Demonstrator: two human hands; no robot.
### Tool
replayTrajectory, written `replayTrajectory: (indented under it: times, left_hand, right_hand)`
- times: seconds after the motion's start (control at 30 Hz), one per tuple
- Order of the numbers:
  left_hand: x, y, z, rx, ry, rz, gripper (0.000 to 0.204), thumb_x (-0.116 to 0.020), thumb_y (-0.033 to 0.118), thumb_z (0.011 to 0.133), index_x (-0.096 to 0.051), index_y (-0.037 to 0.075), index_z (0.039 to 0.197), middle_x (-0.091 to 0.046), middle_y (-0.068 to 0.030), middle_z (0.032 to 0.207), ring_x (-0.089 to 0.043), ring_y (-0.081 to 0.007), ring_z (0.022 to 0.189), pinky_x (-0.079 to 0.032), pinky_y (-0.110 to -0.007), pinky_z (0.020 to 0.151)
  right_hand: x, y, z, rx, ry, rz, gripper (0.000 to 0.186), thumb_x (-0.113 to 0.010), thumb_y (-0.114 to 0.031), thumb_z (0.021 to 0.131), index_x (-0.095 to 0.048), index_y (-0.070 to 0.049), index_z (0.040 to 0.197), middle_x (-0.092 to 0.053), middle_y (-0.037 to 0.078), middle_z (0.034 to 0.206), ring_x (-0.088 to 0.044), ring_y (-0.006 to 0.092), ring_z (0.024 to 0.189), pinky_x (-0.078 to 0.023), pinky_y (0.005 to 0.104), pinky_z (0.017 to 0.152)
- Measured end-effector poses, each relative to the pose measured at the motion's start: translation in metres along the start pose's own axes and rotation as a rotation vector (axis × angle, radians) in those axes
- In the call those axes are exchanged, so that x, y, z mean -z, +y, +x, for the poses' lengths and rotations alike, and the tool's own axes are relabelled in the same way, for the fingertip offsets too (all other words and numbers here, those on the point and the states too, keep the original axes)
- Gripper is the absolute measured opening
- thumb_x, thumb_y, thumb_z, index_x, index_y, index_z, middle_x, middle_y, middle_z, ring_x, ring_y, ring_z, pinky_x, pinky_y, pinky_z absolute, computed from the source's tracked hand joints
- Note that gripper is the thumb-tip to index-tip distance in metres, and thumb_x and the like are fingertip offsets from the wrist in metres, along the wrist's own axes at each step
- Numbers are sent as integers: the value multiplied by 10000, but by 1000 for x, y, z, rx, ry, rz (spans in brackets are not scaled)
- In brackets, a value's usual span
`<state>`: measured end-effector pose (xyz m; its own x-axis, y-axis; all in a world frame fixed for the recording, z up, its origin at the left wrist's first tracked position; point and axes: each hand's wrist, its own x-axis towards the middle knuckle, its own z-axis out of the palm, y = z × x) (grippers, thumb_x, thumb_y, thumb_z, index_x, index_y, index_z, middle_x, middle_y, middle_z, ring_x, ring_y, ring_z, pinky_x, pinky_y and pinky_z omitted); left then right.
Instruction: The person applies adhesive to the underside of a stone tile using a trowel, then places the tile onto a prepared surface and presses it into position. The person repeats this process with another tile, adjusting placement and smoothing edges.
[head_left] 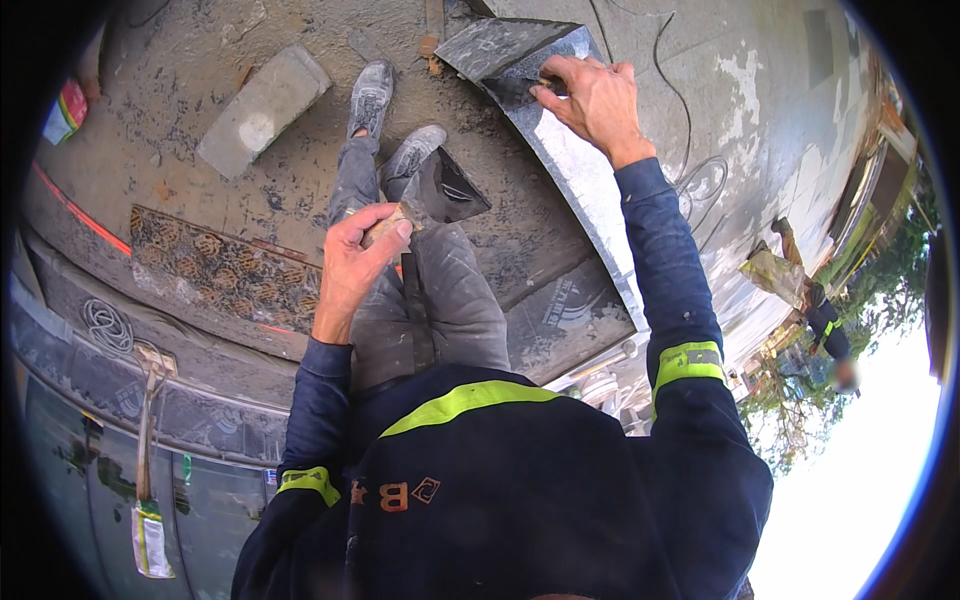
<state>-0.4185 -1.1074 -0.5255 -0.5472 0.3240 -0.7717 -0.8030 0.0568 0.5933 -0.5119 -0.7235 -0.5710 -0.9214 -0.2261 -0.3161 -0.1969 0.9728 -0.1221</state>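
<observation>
My left hand is closed around a tan, block-like handle over my knees. A dark flat blade shows just beyond it; whether the two are joined is hard to tell. At the upper middle my right hand is pinched on a small scraper with a dark blade. That blade is at a bent, shiny sheet-metal piece, whose near face is smeared grey. Its long edge runs down beside my right forearm.
A grey concrete block lies on the muddy ground at left, near a patterned mat. A long-handled brush is at lower left, by coiled cord. Thin cable crosses the slab at right. Another person stands farther right.
</observation>
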Motion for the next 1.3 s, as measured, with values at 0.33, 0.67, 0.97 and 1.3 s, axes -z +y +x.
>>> replayTrajectory:
  times: [0.33,0.67,0.97,1.3]
  left_hand:
    - [-6,5,0,-41,12,49,335,-770,199,1002,-750,-28,1247,-738,-32,928,-569,-57,732,-456,-242,667]
    - [-5,3,3,-50,-3,67,334,-766,191,1002,-746,-32,1250,-737,-31,918,-567,-56,725,-456,-239,666]
    - [-3,5,3,11,-7,27,337,-823,165,981,-753,-53,1227,-770,-43,1028,-684,-87,911,-549,-257,823]
    - [-3,8,5,-11,-13,81,351,-834,179,970,-757,-43,1232,-763,-26,1002,-661,-71,875,-530,-246,788]
  right_hand:
    - [-1,0,-1,-19,10,17,267,-773,-453,922,-774,-226,1061,-792,-22,936,-745,209,922,-432,465,885]
    - [-4,3,-3,-43,28,43,275,-781,-458,912,-769,-219,1048,-793,-18,925,-743,213,907,-440,461,875]
    - [-1,5,-3,-89,-14,17,267,-753,-460,957,-766,-215,1064,-809,-39,985,-745,204,920,-454,444,904]
    - [0,12,-7,-145,15,38,278,-767,-466,929,-767,-217,1053,-796,-15,923,-747,223,920,-445,468,869]
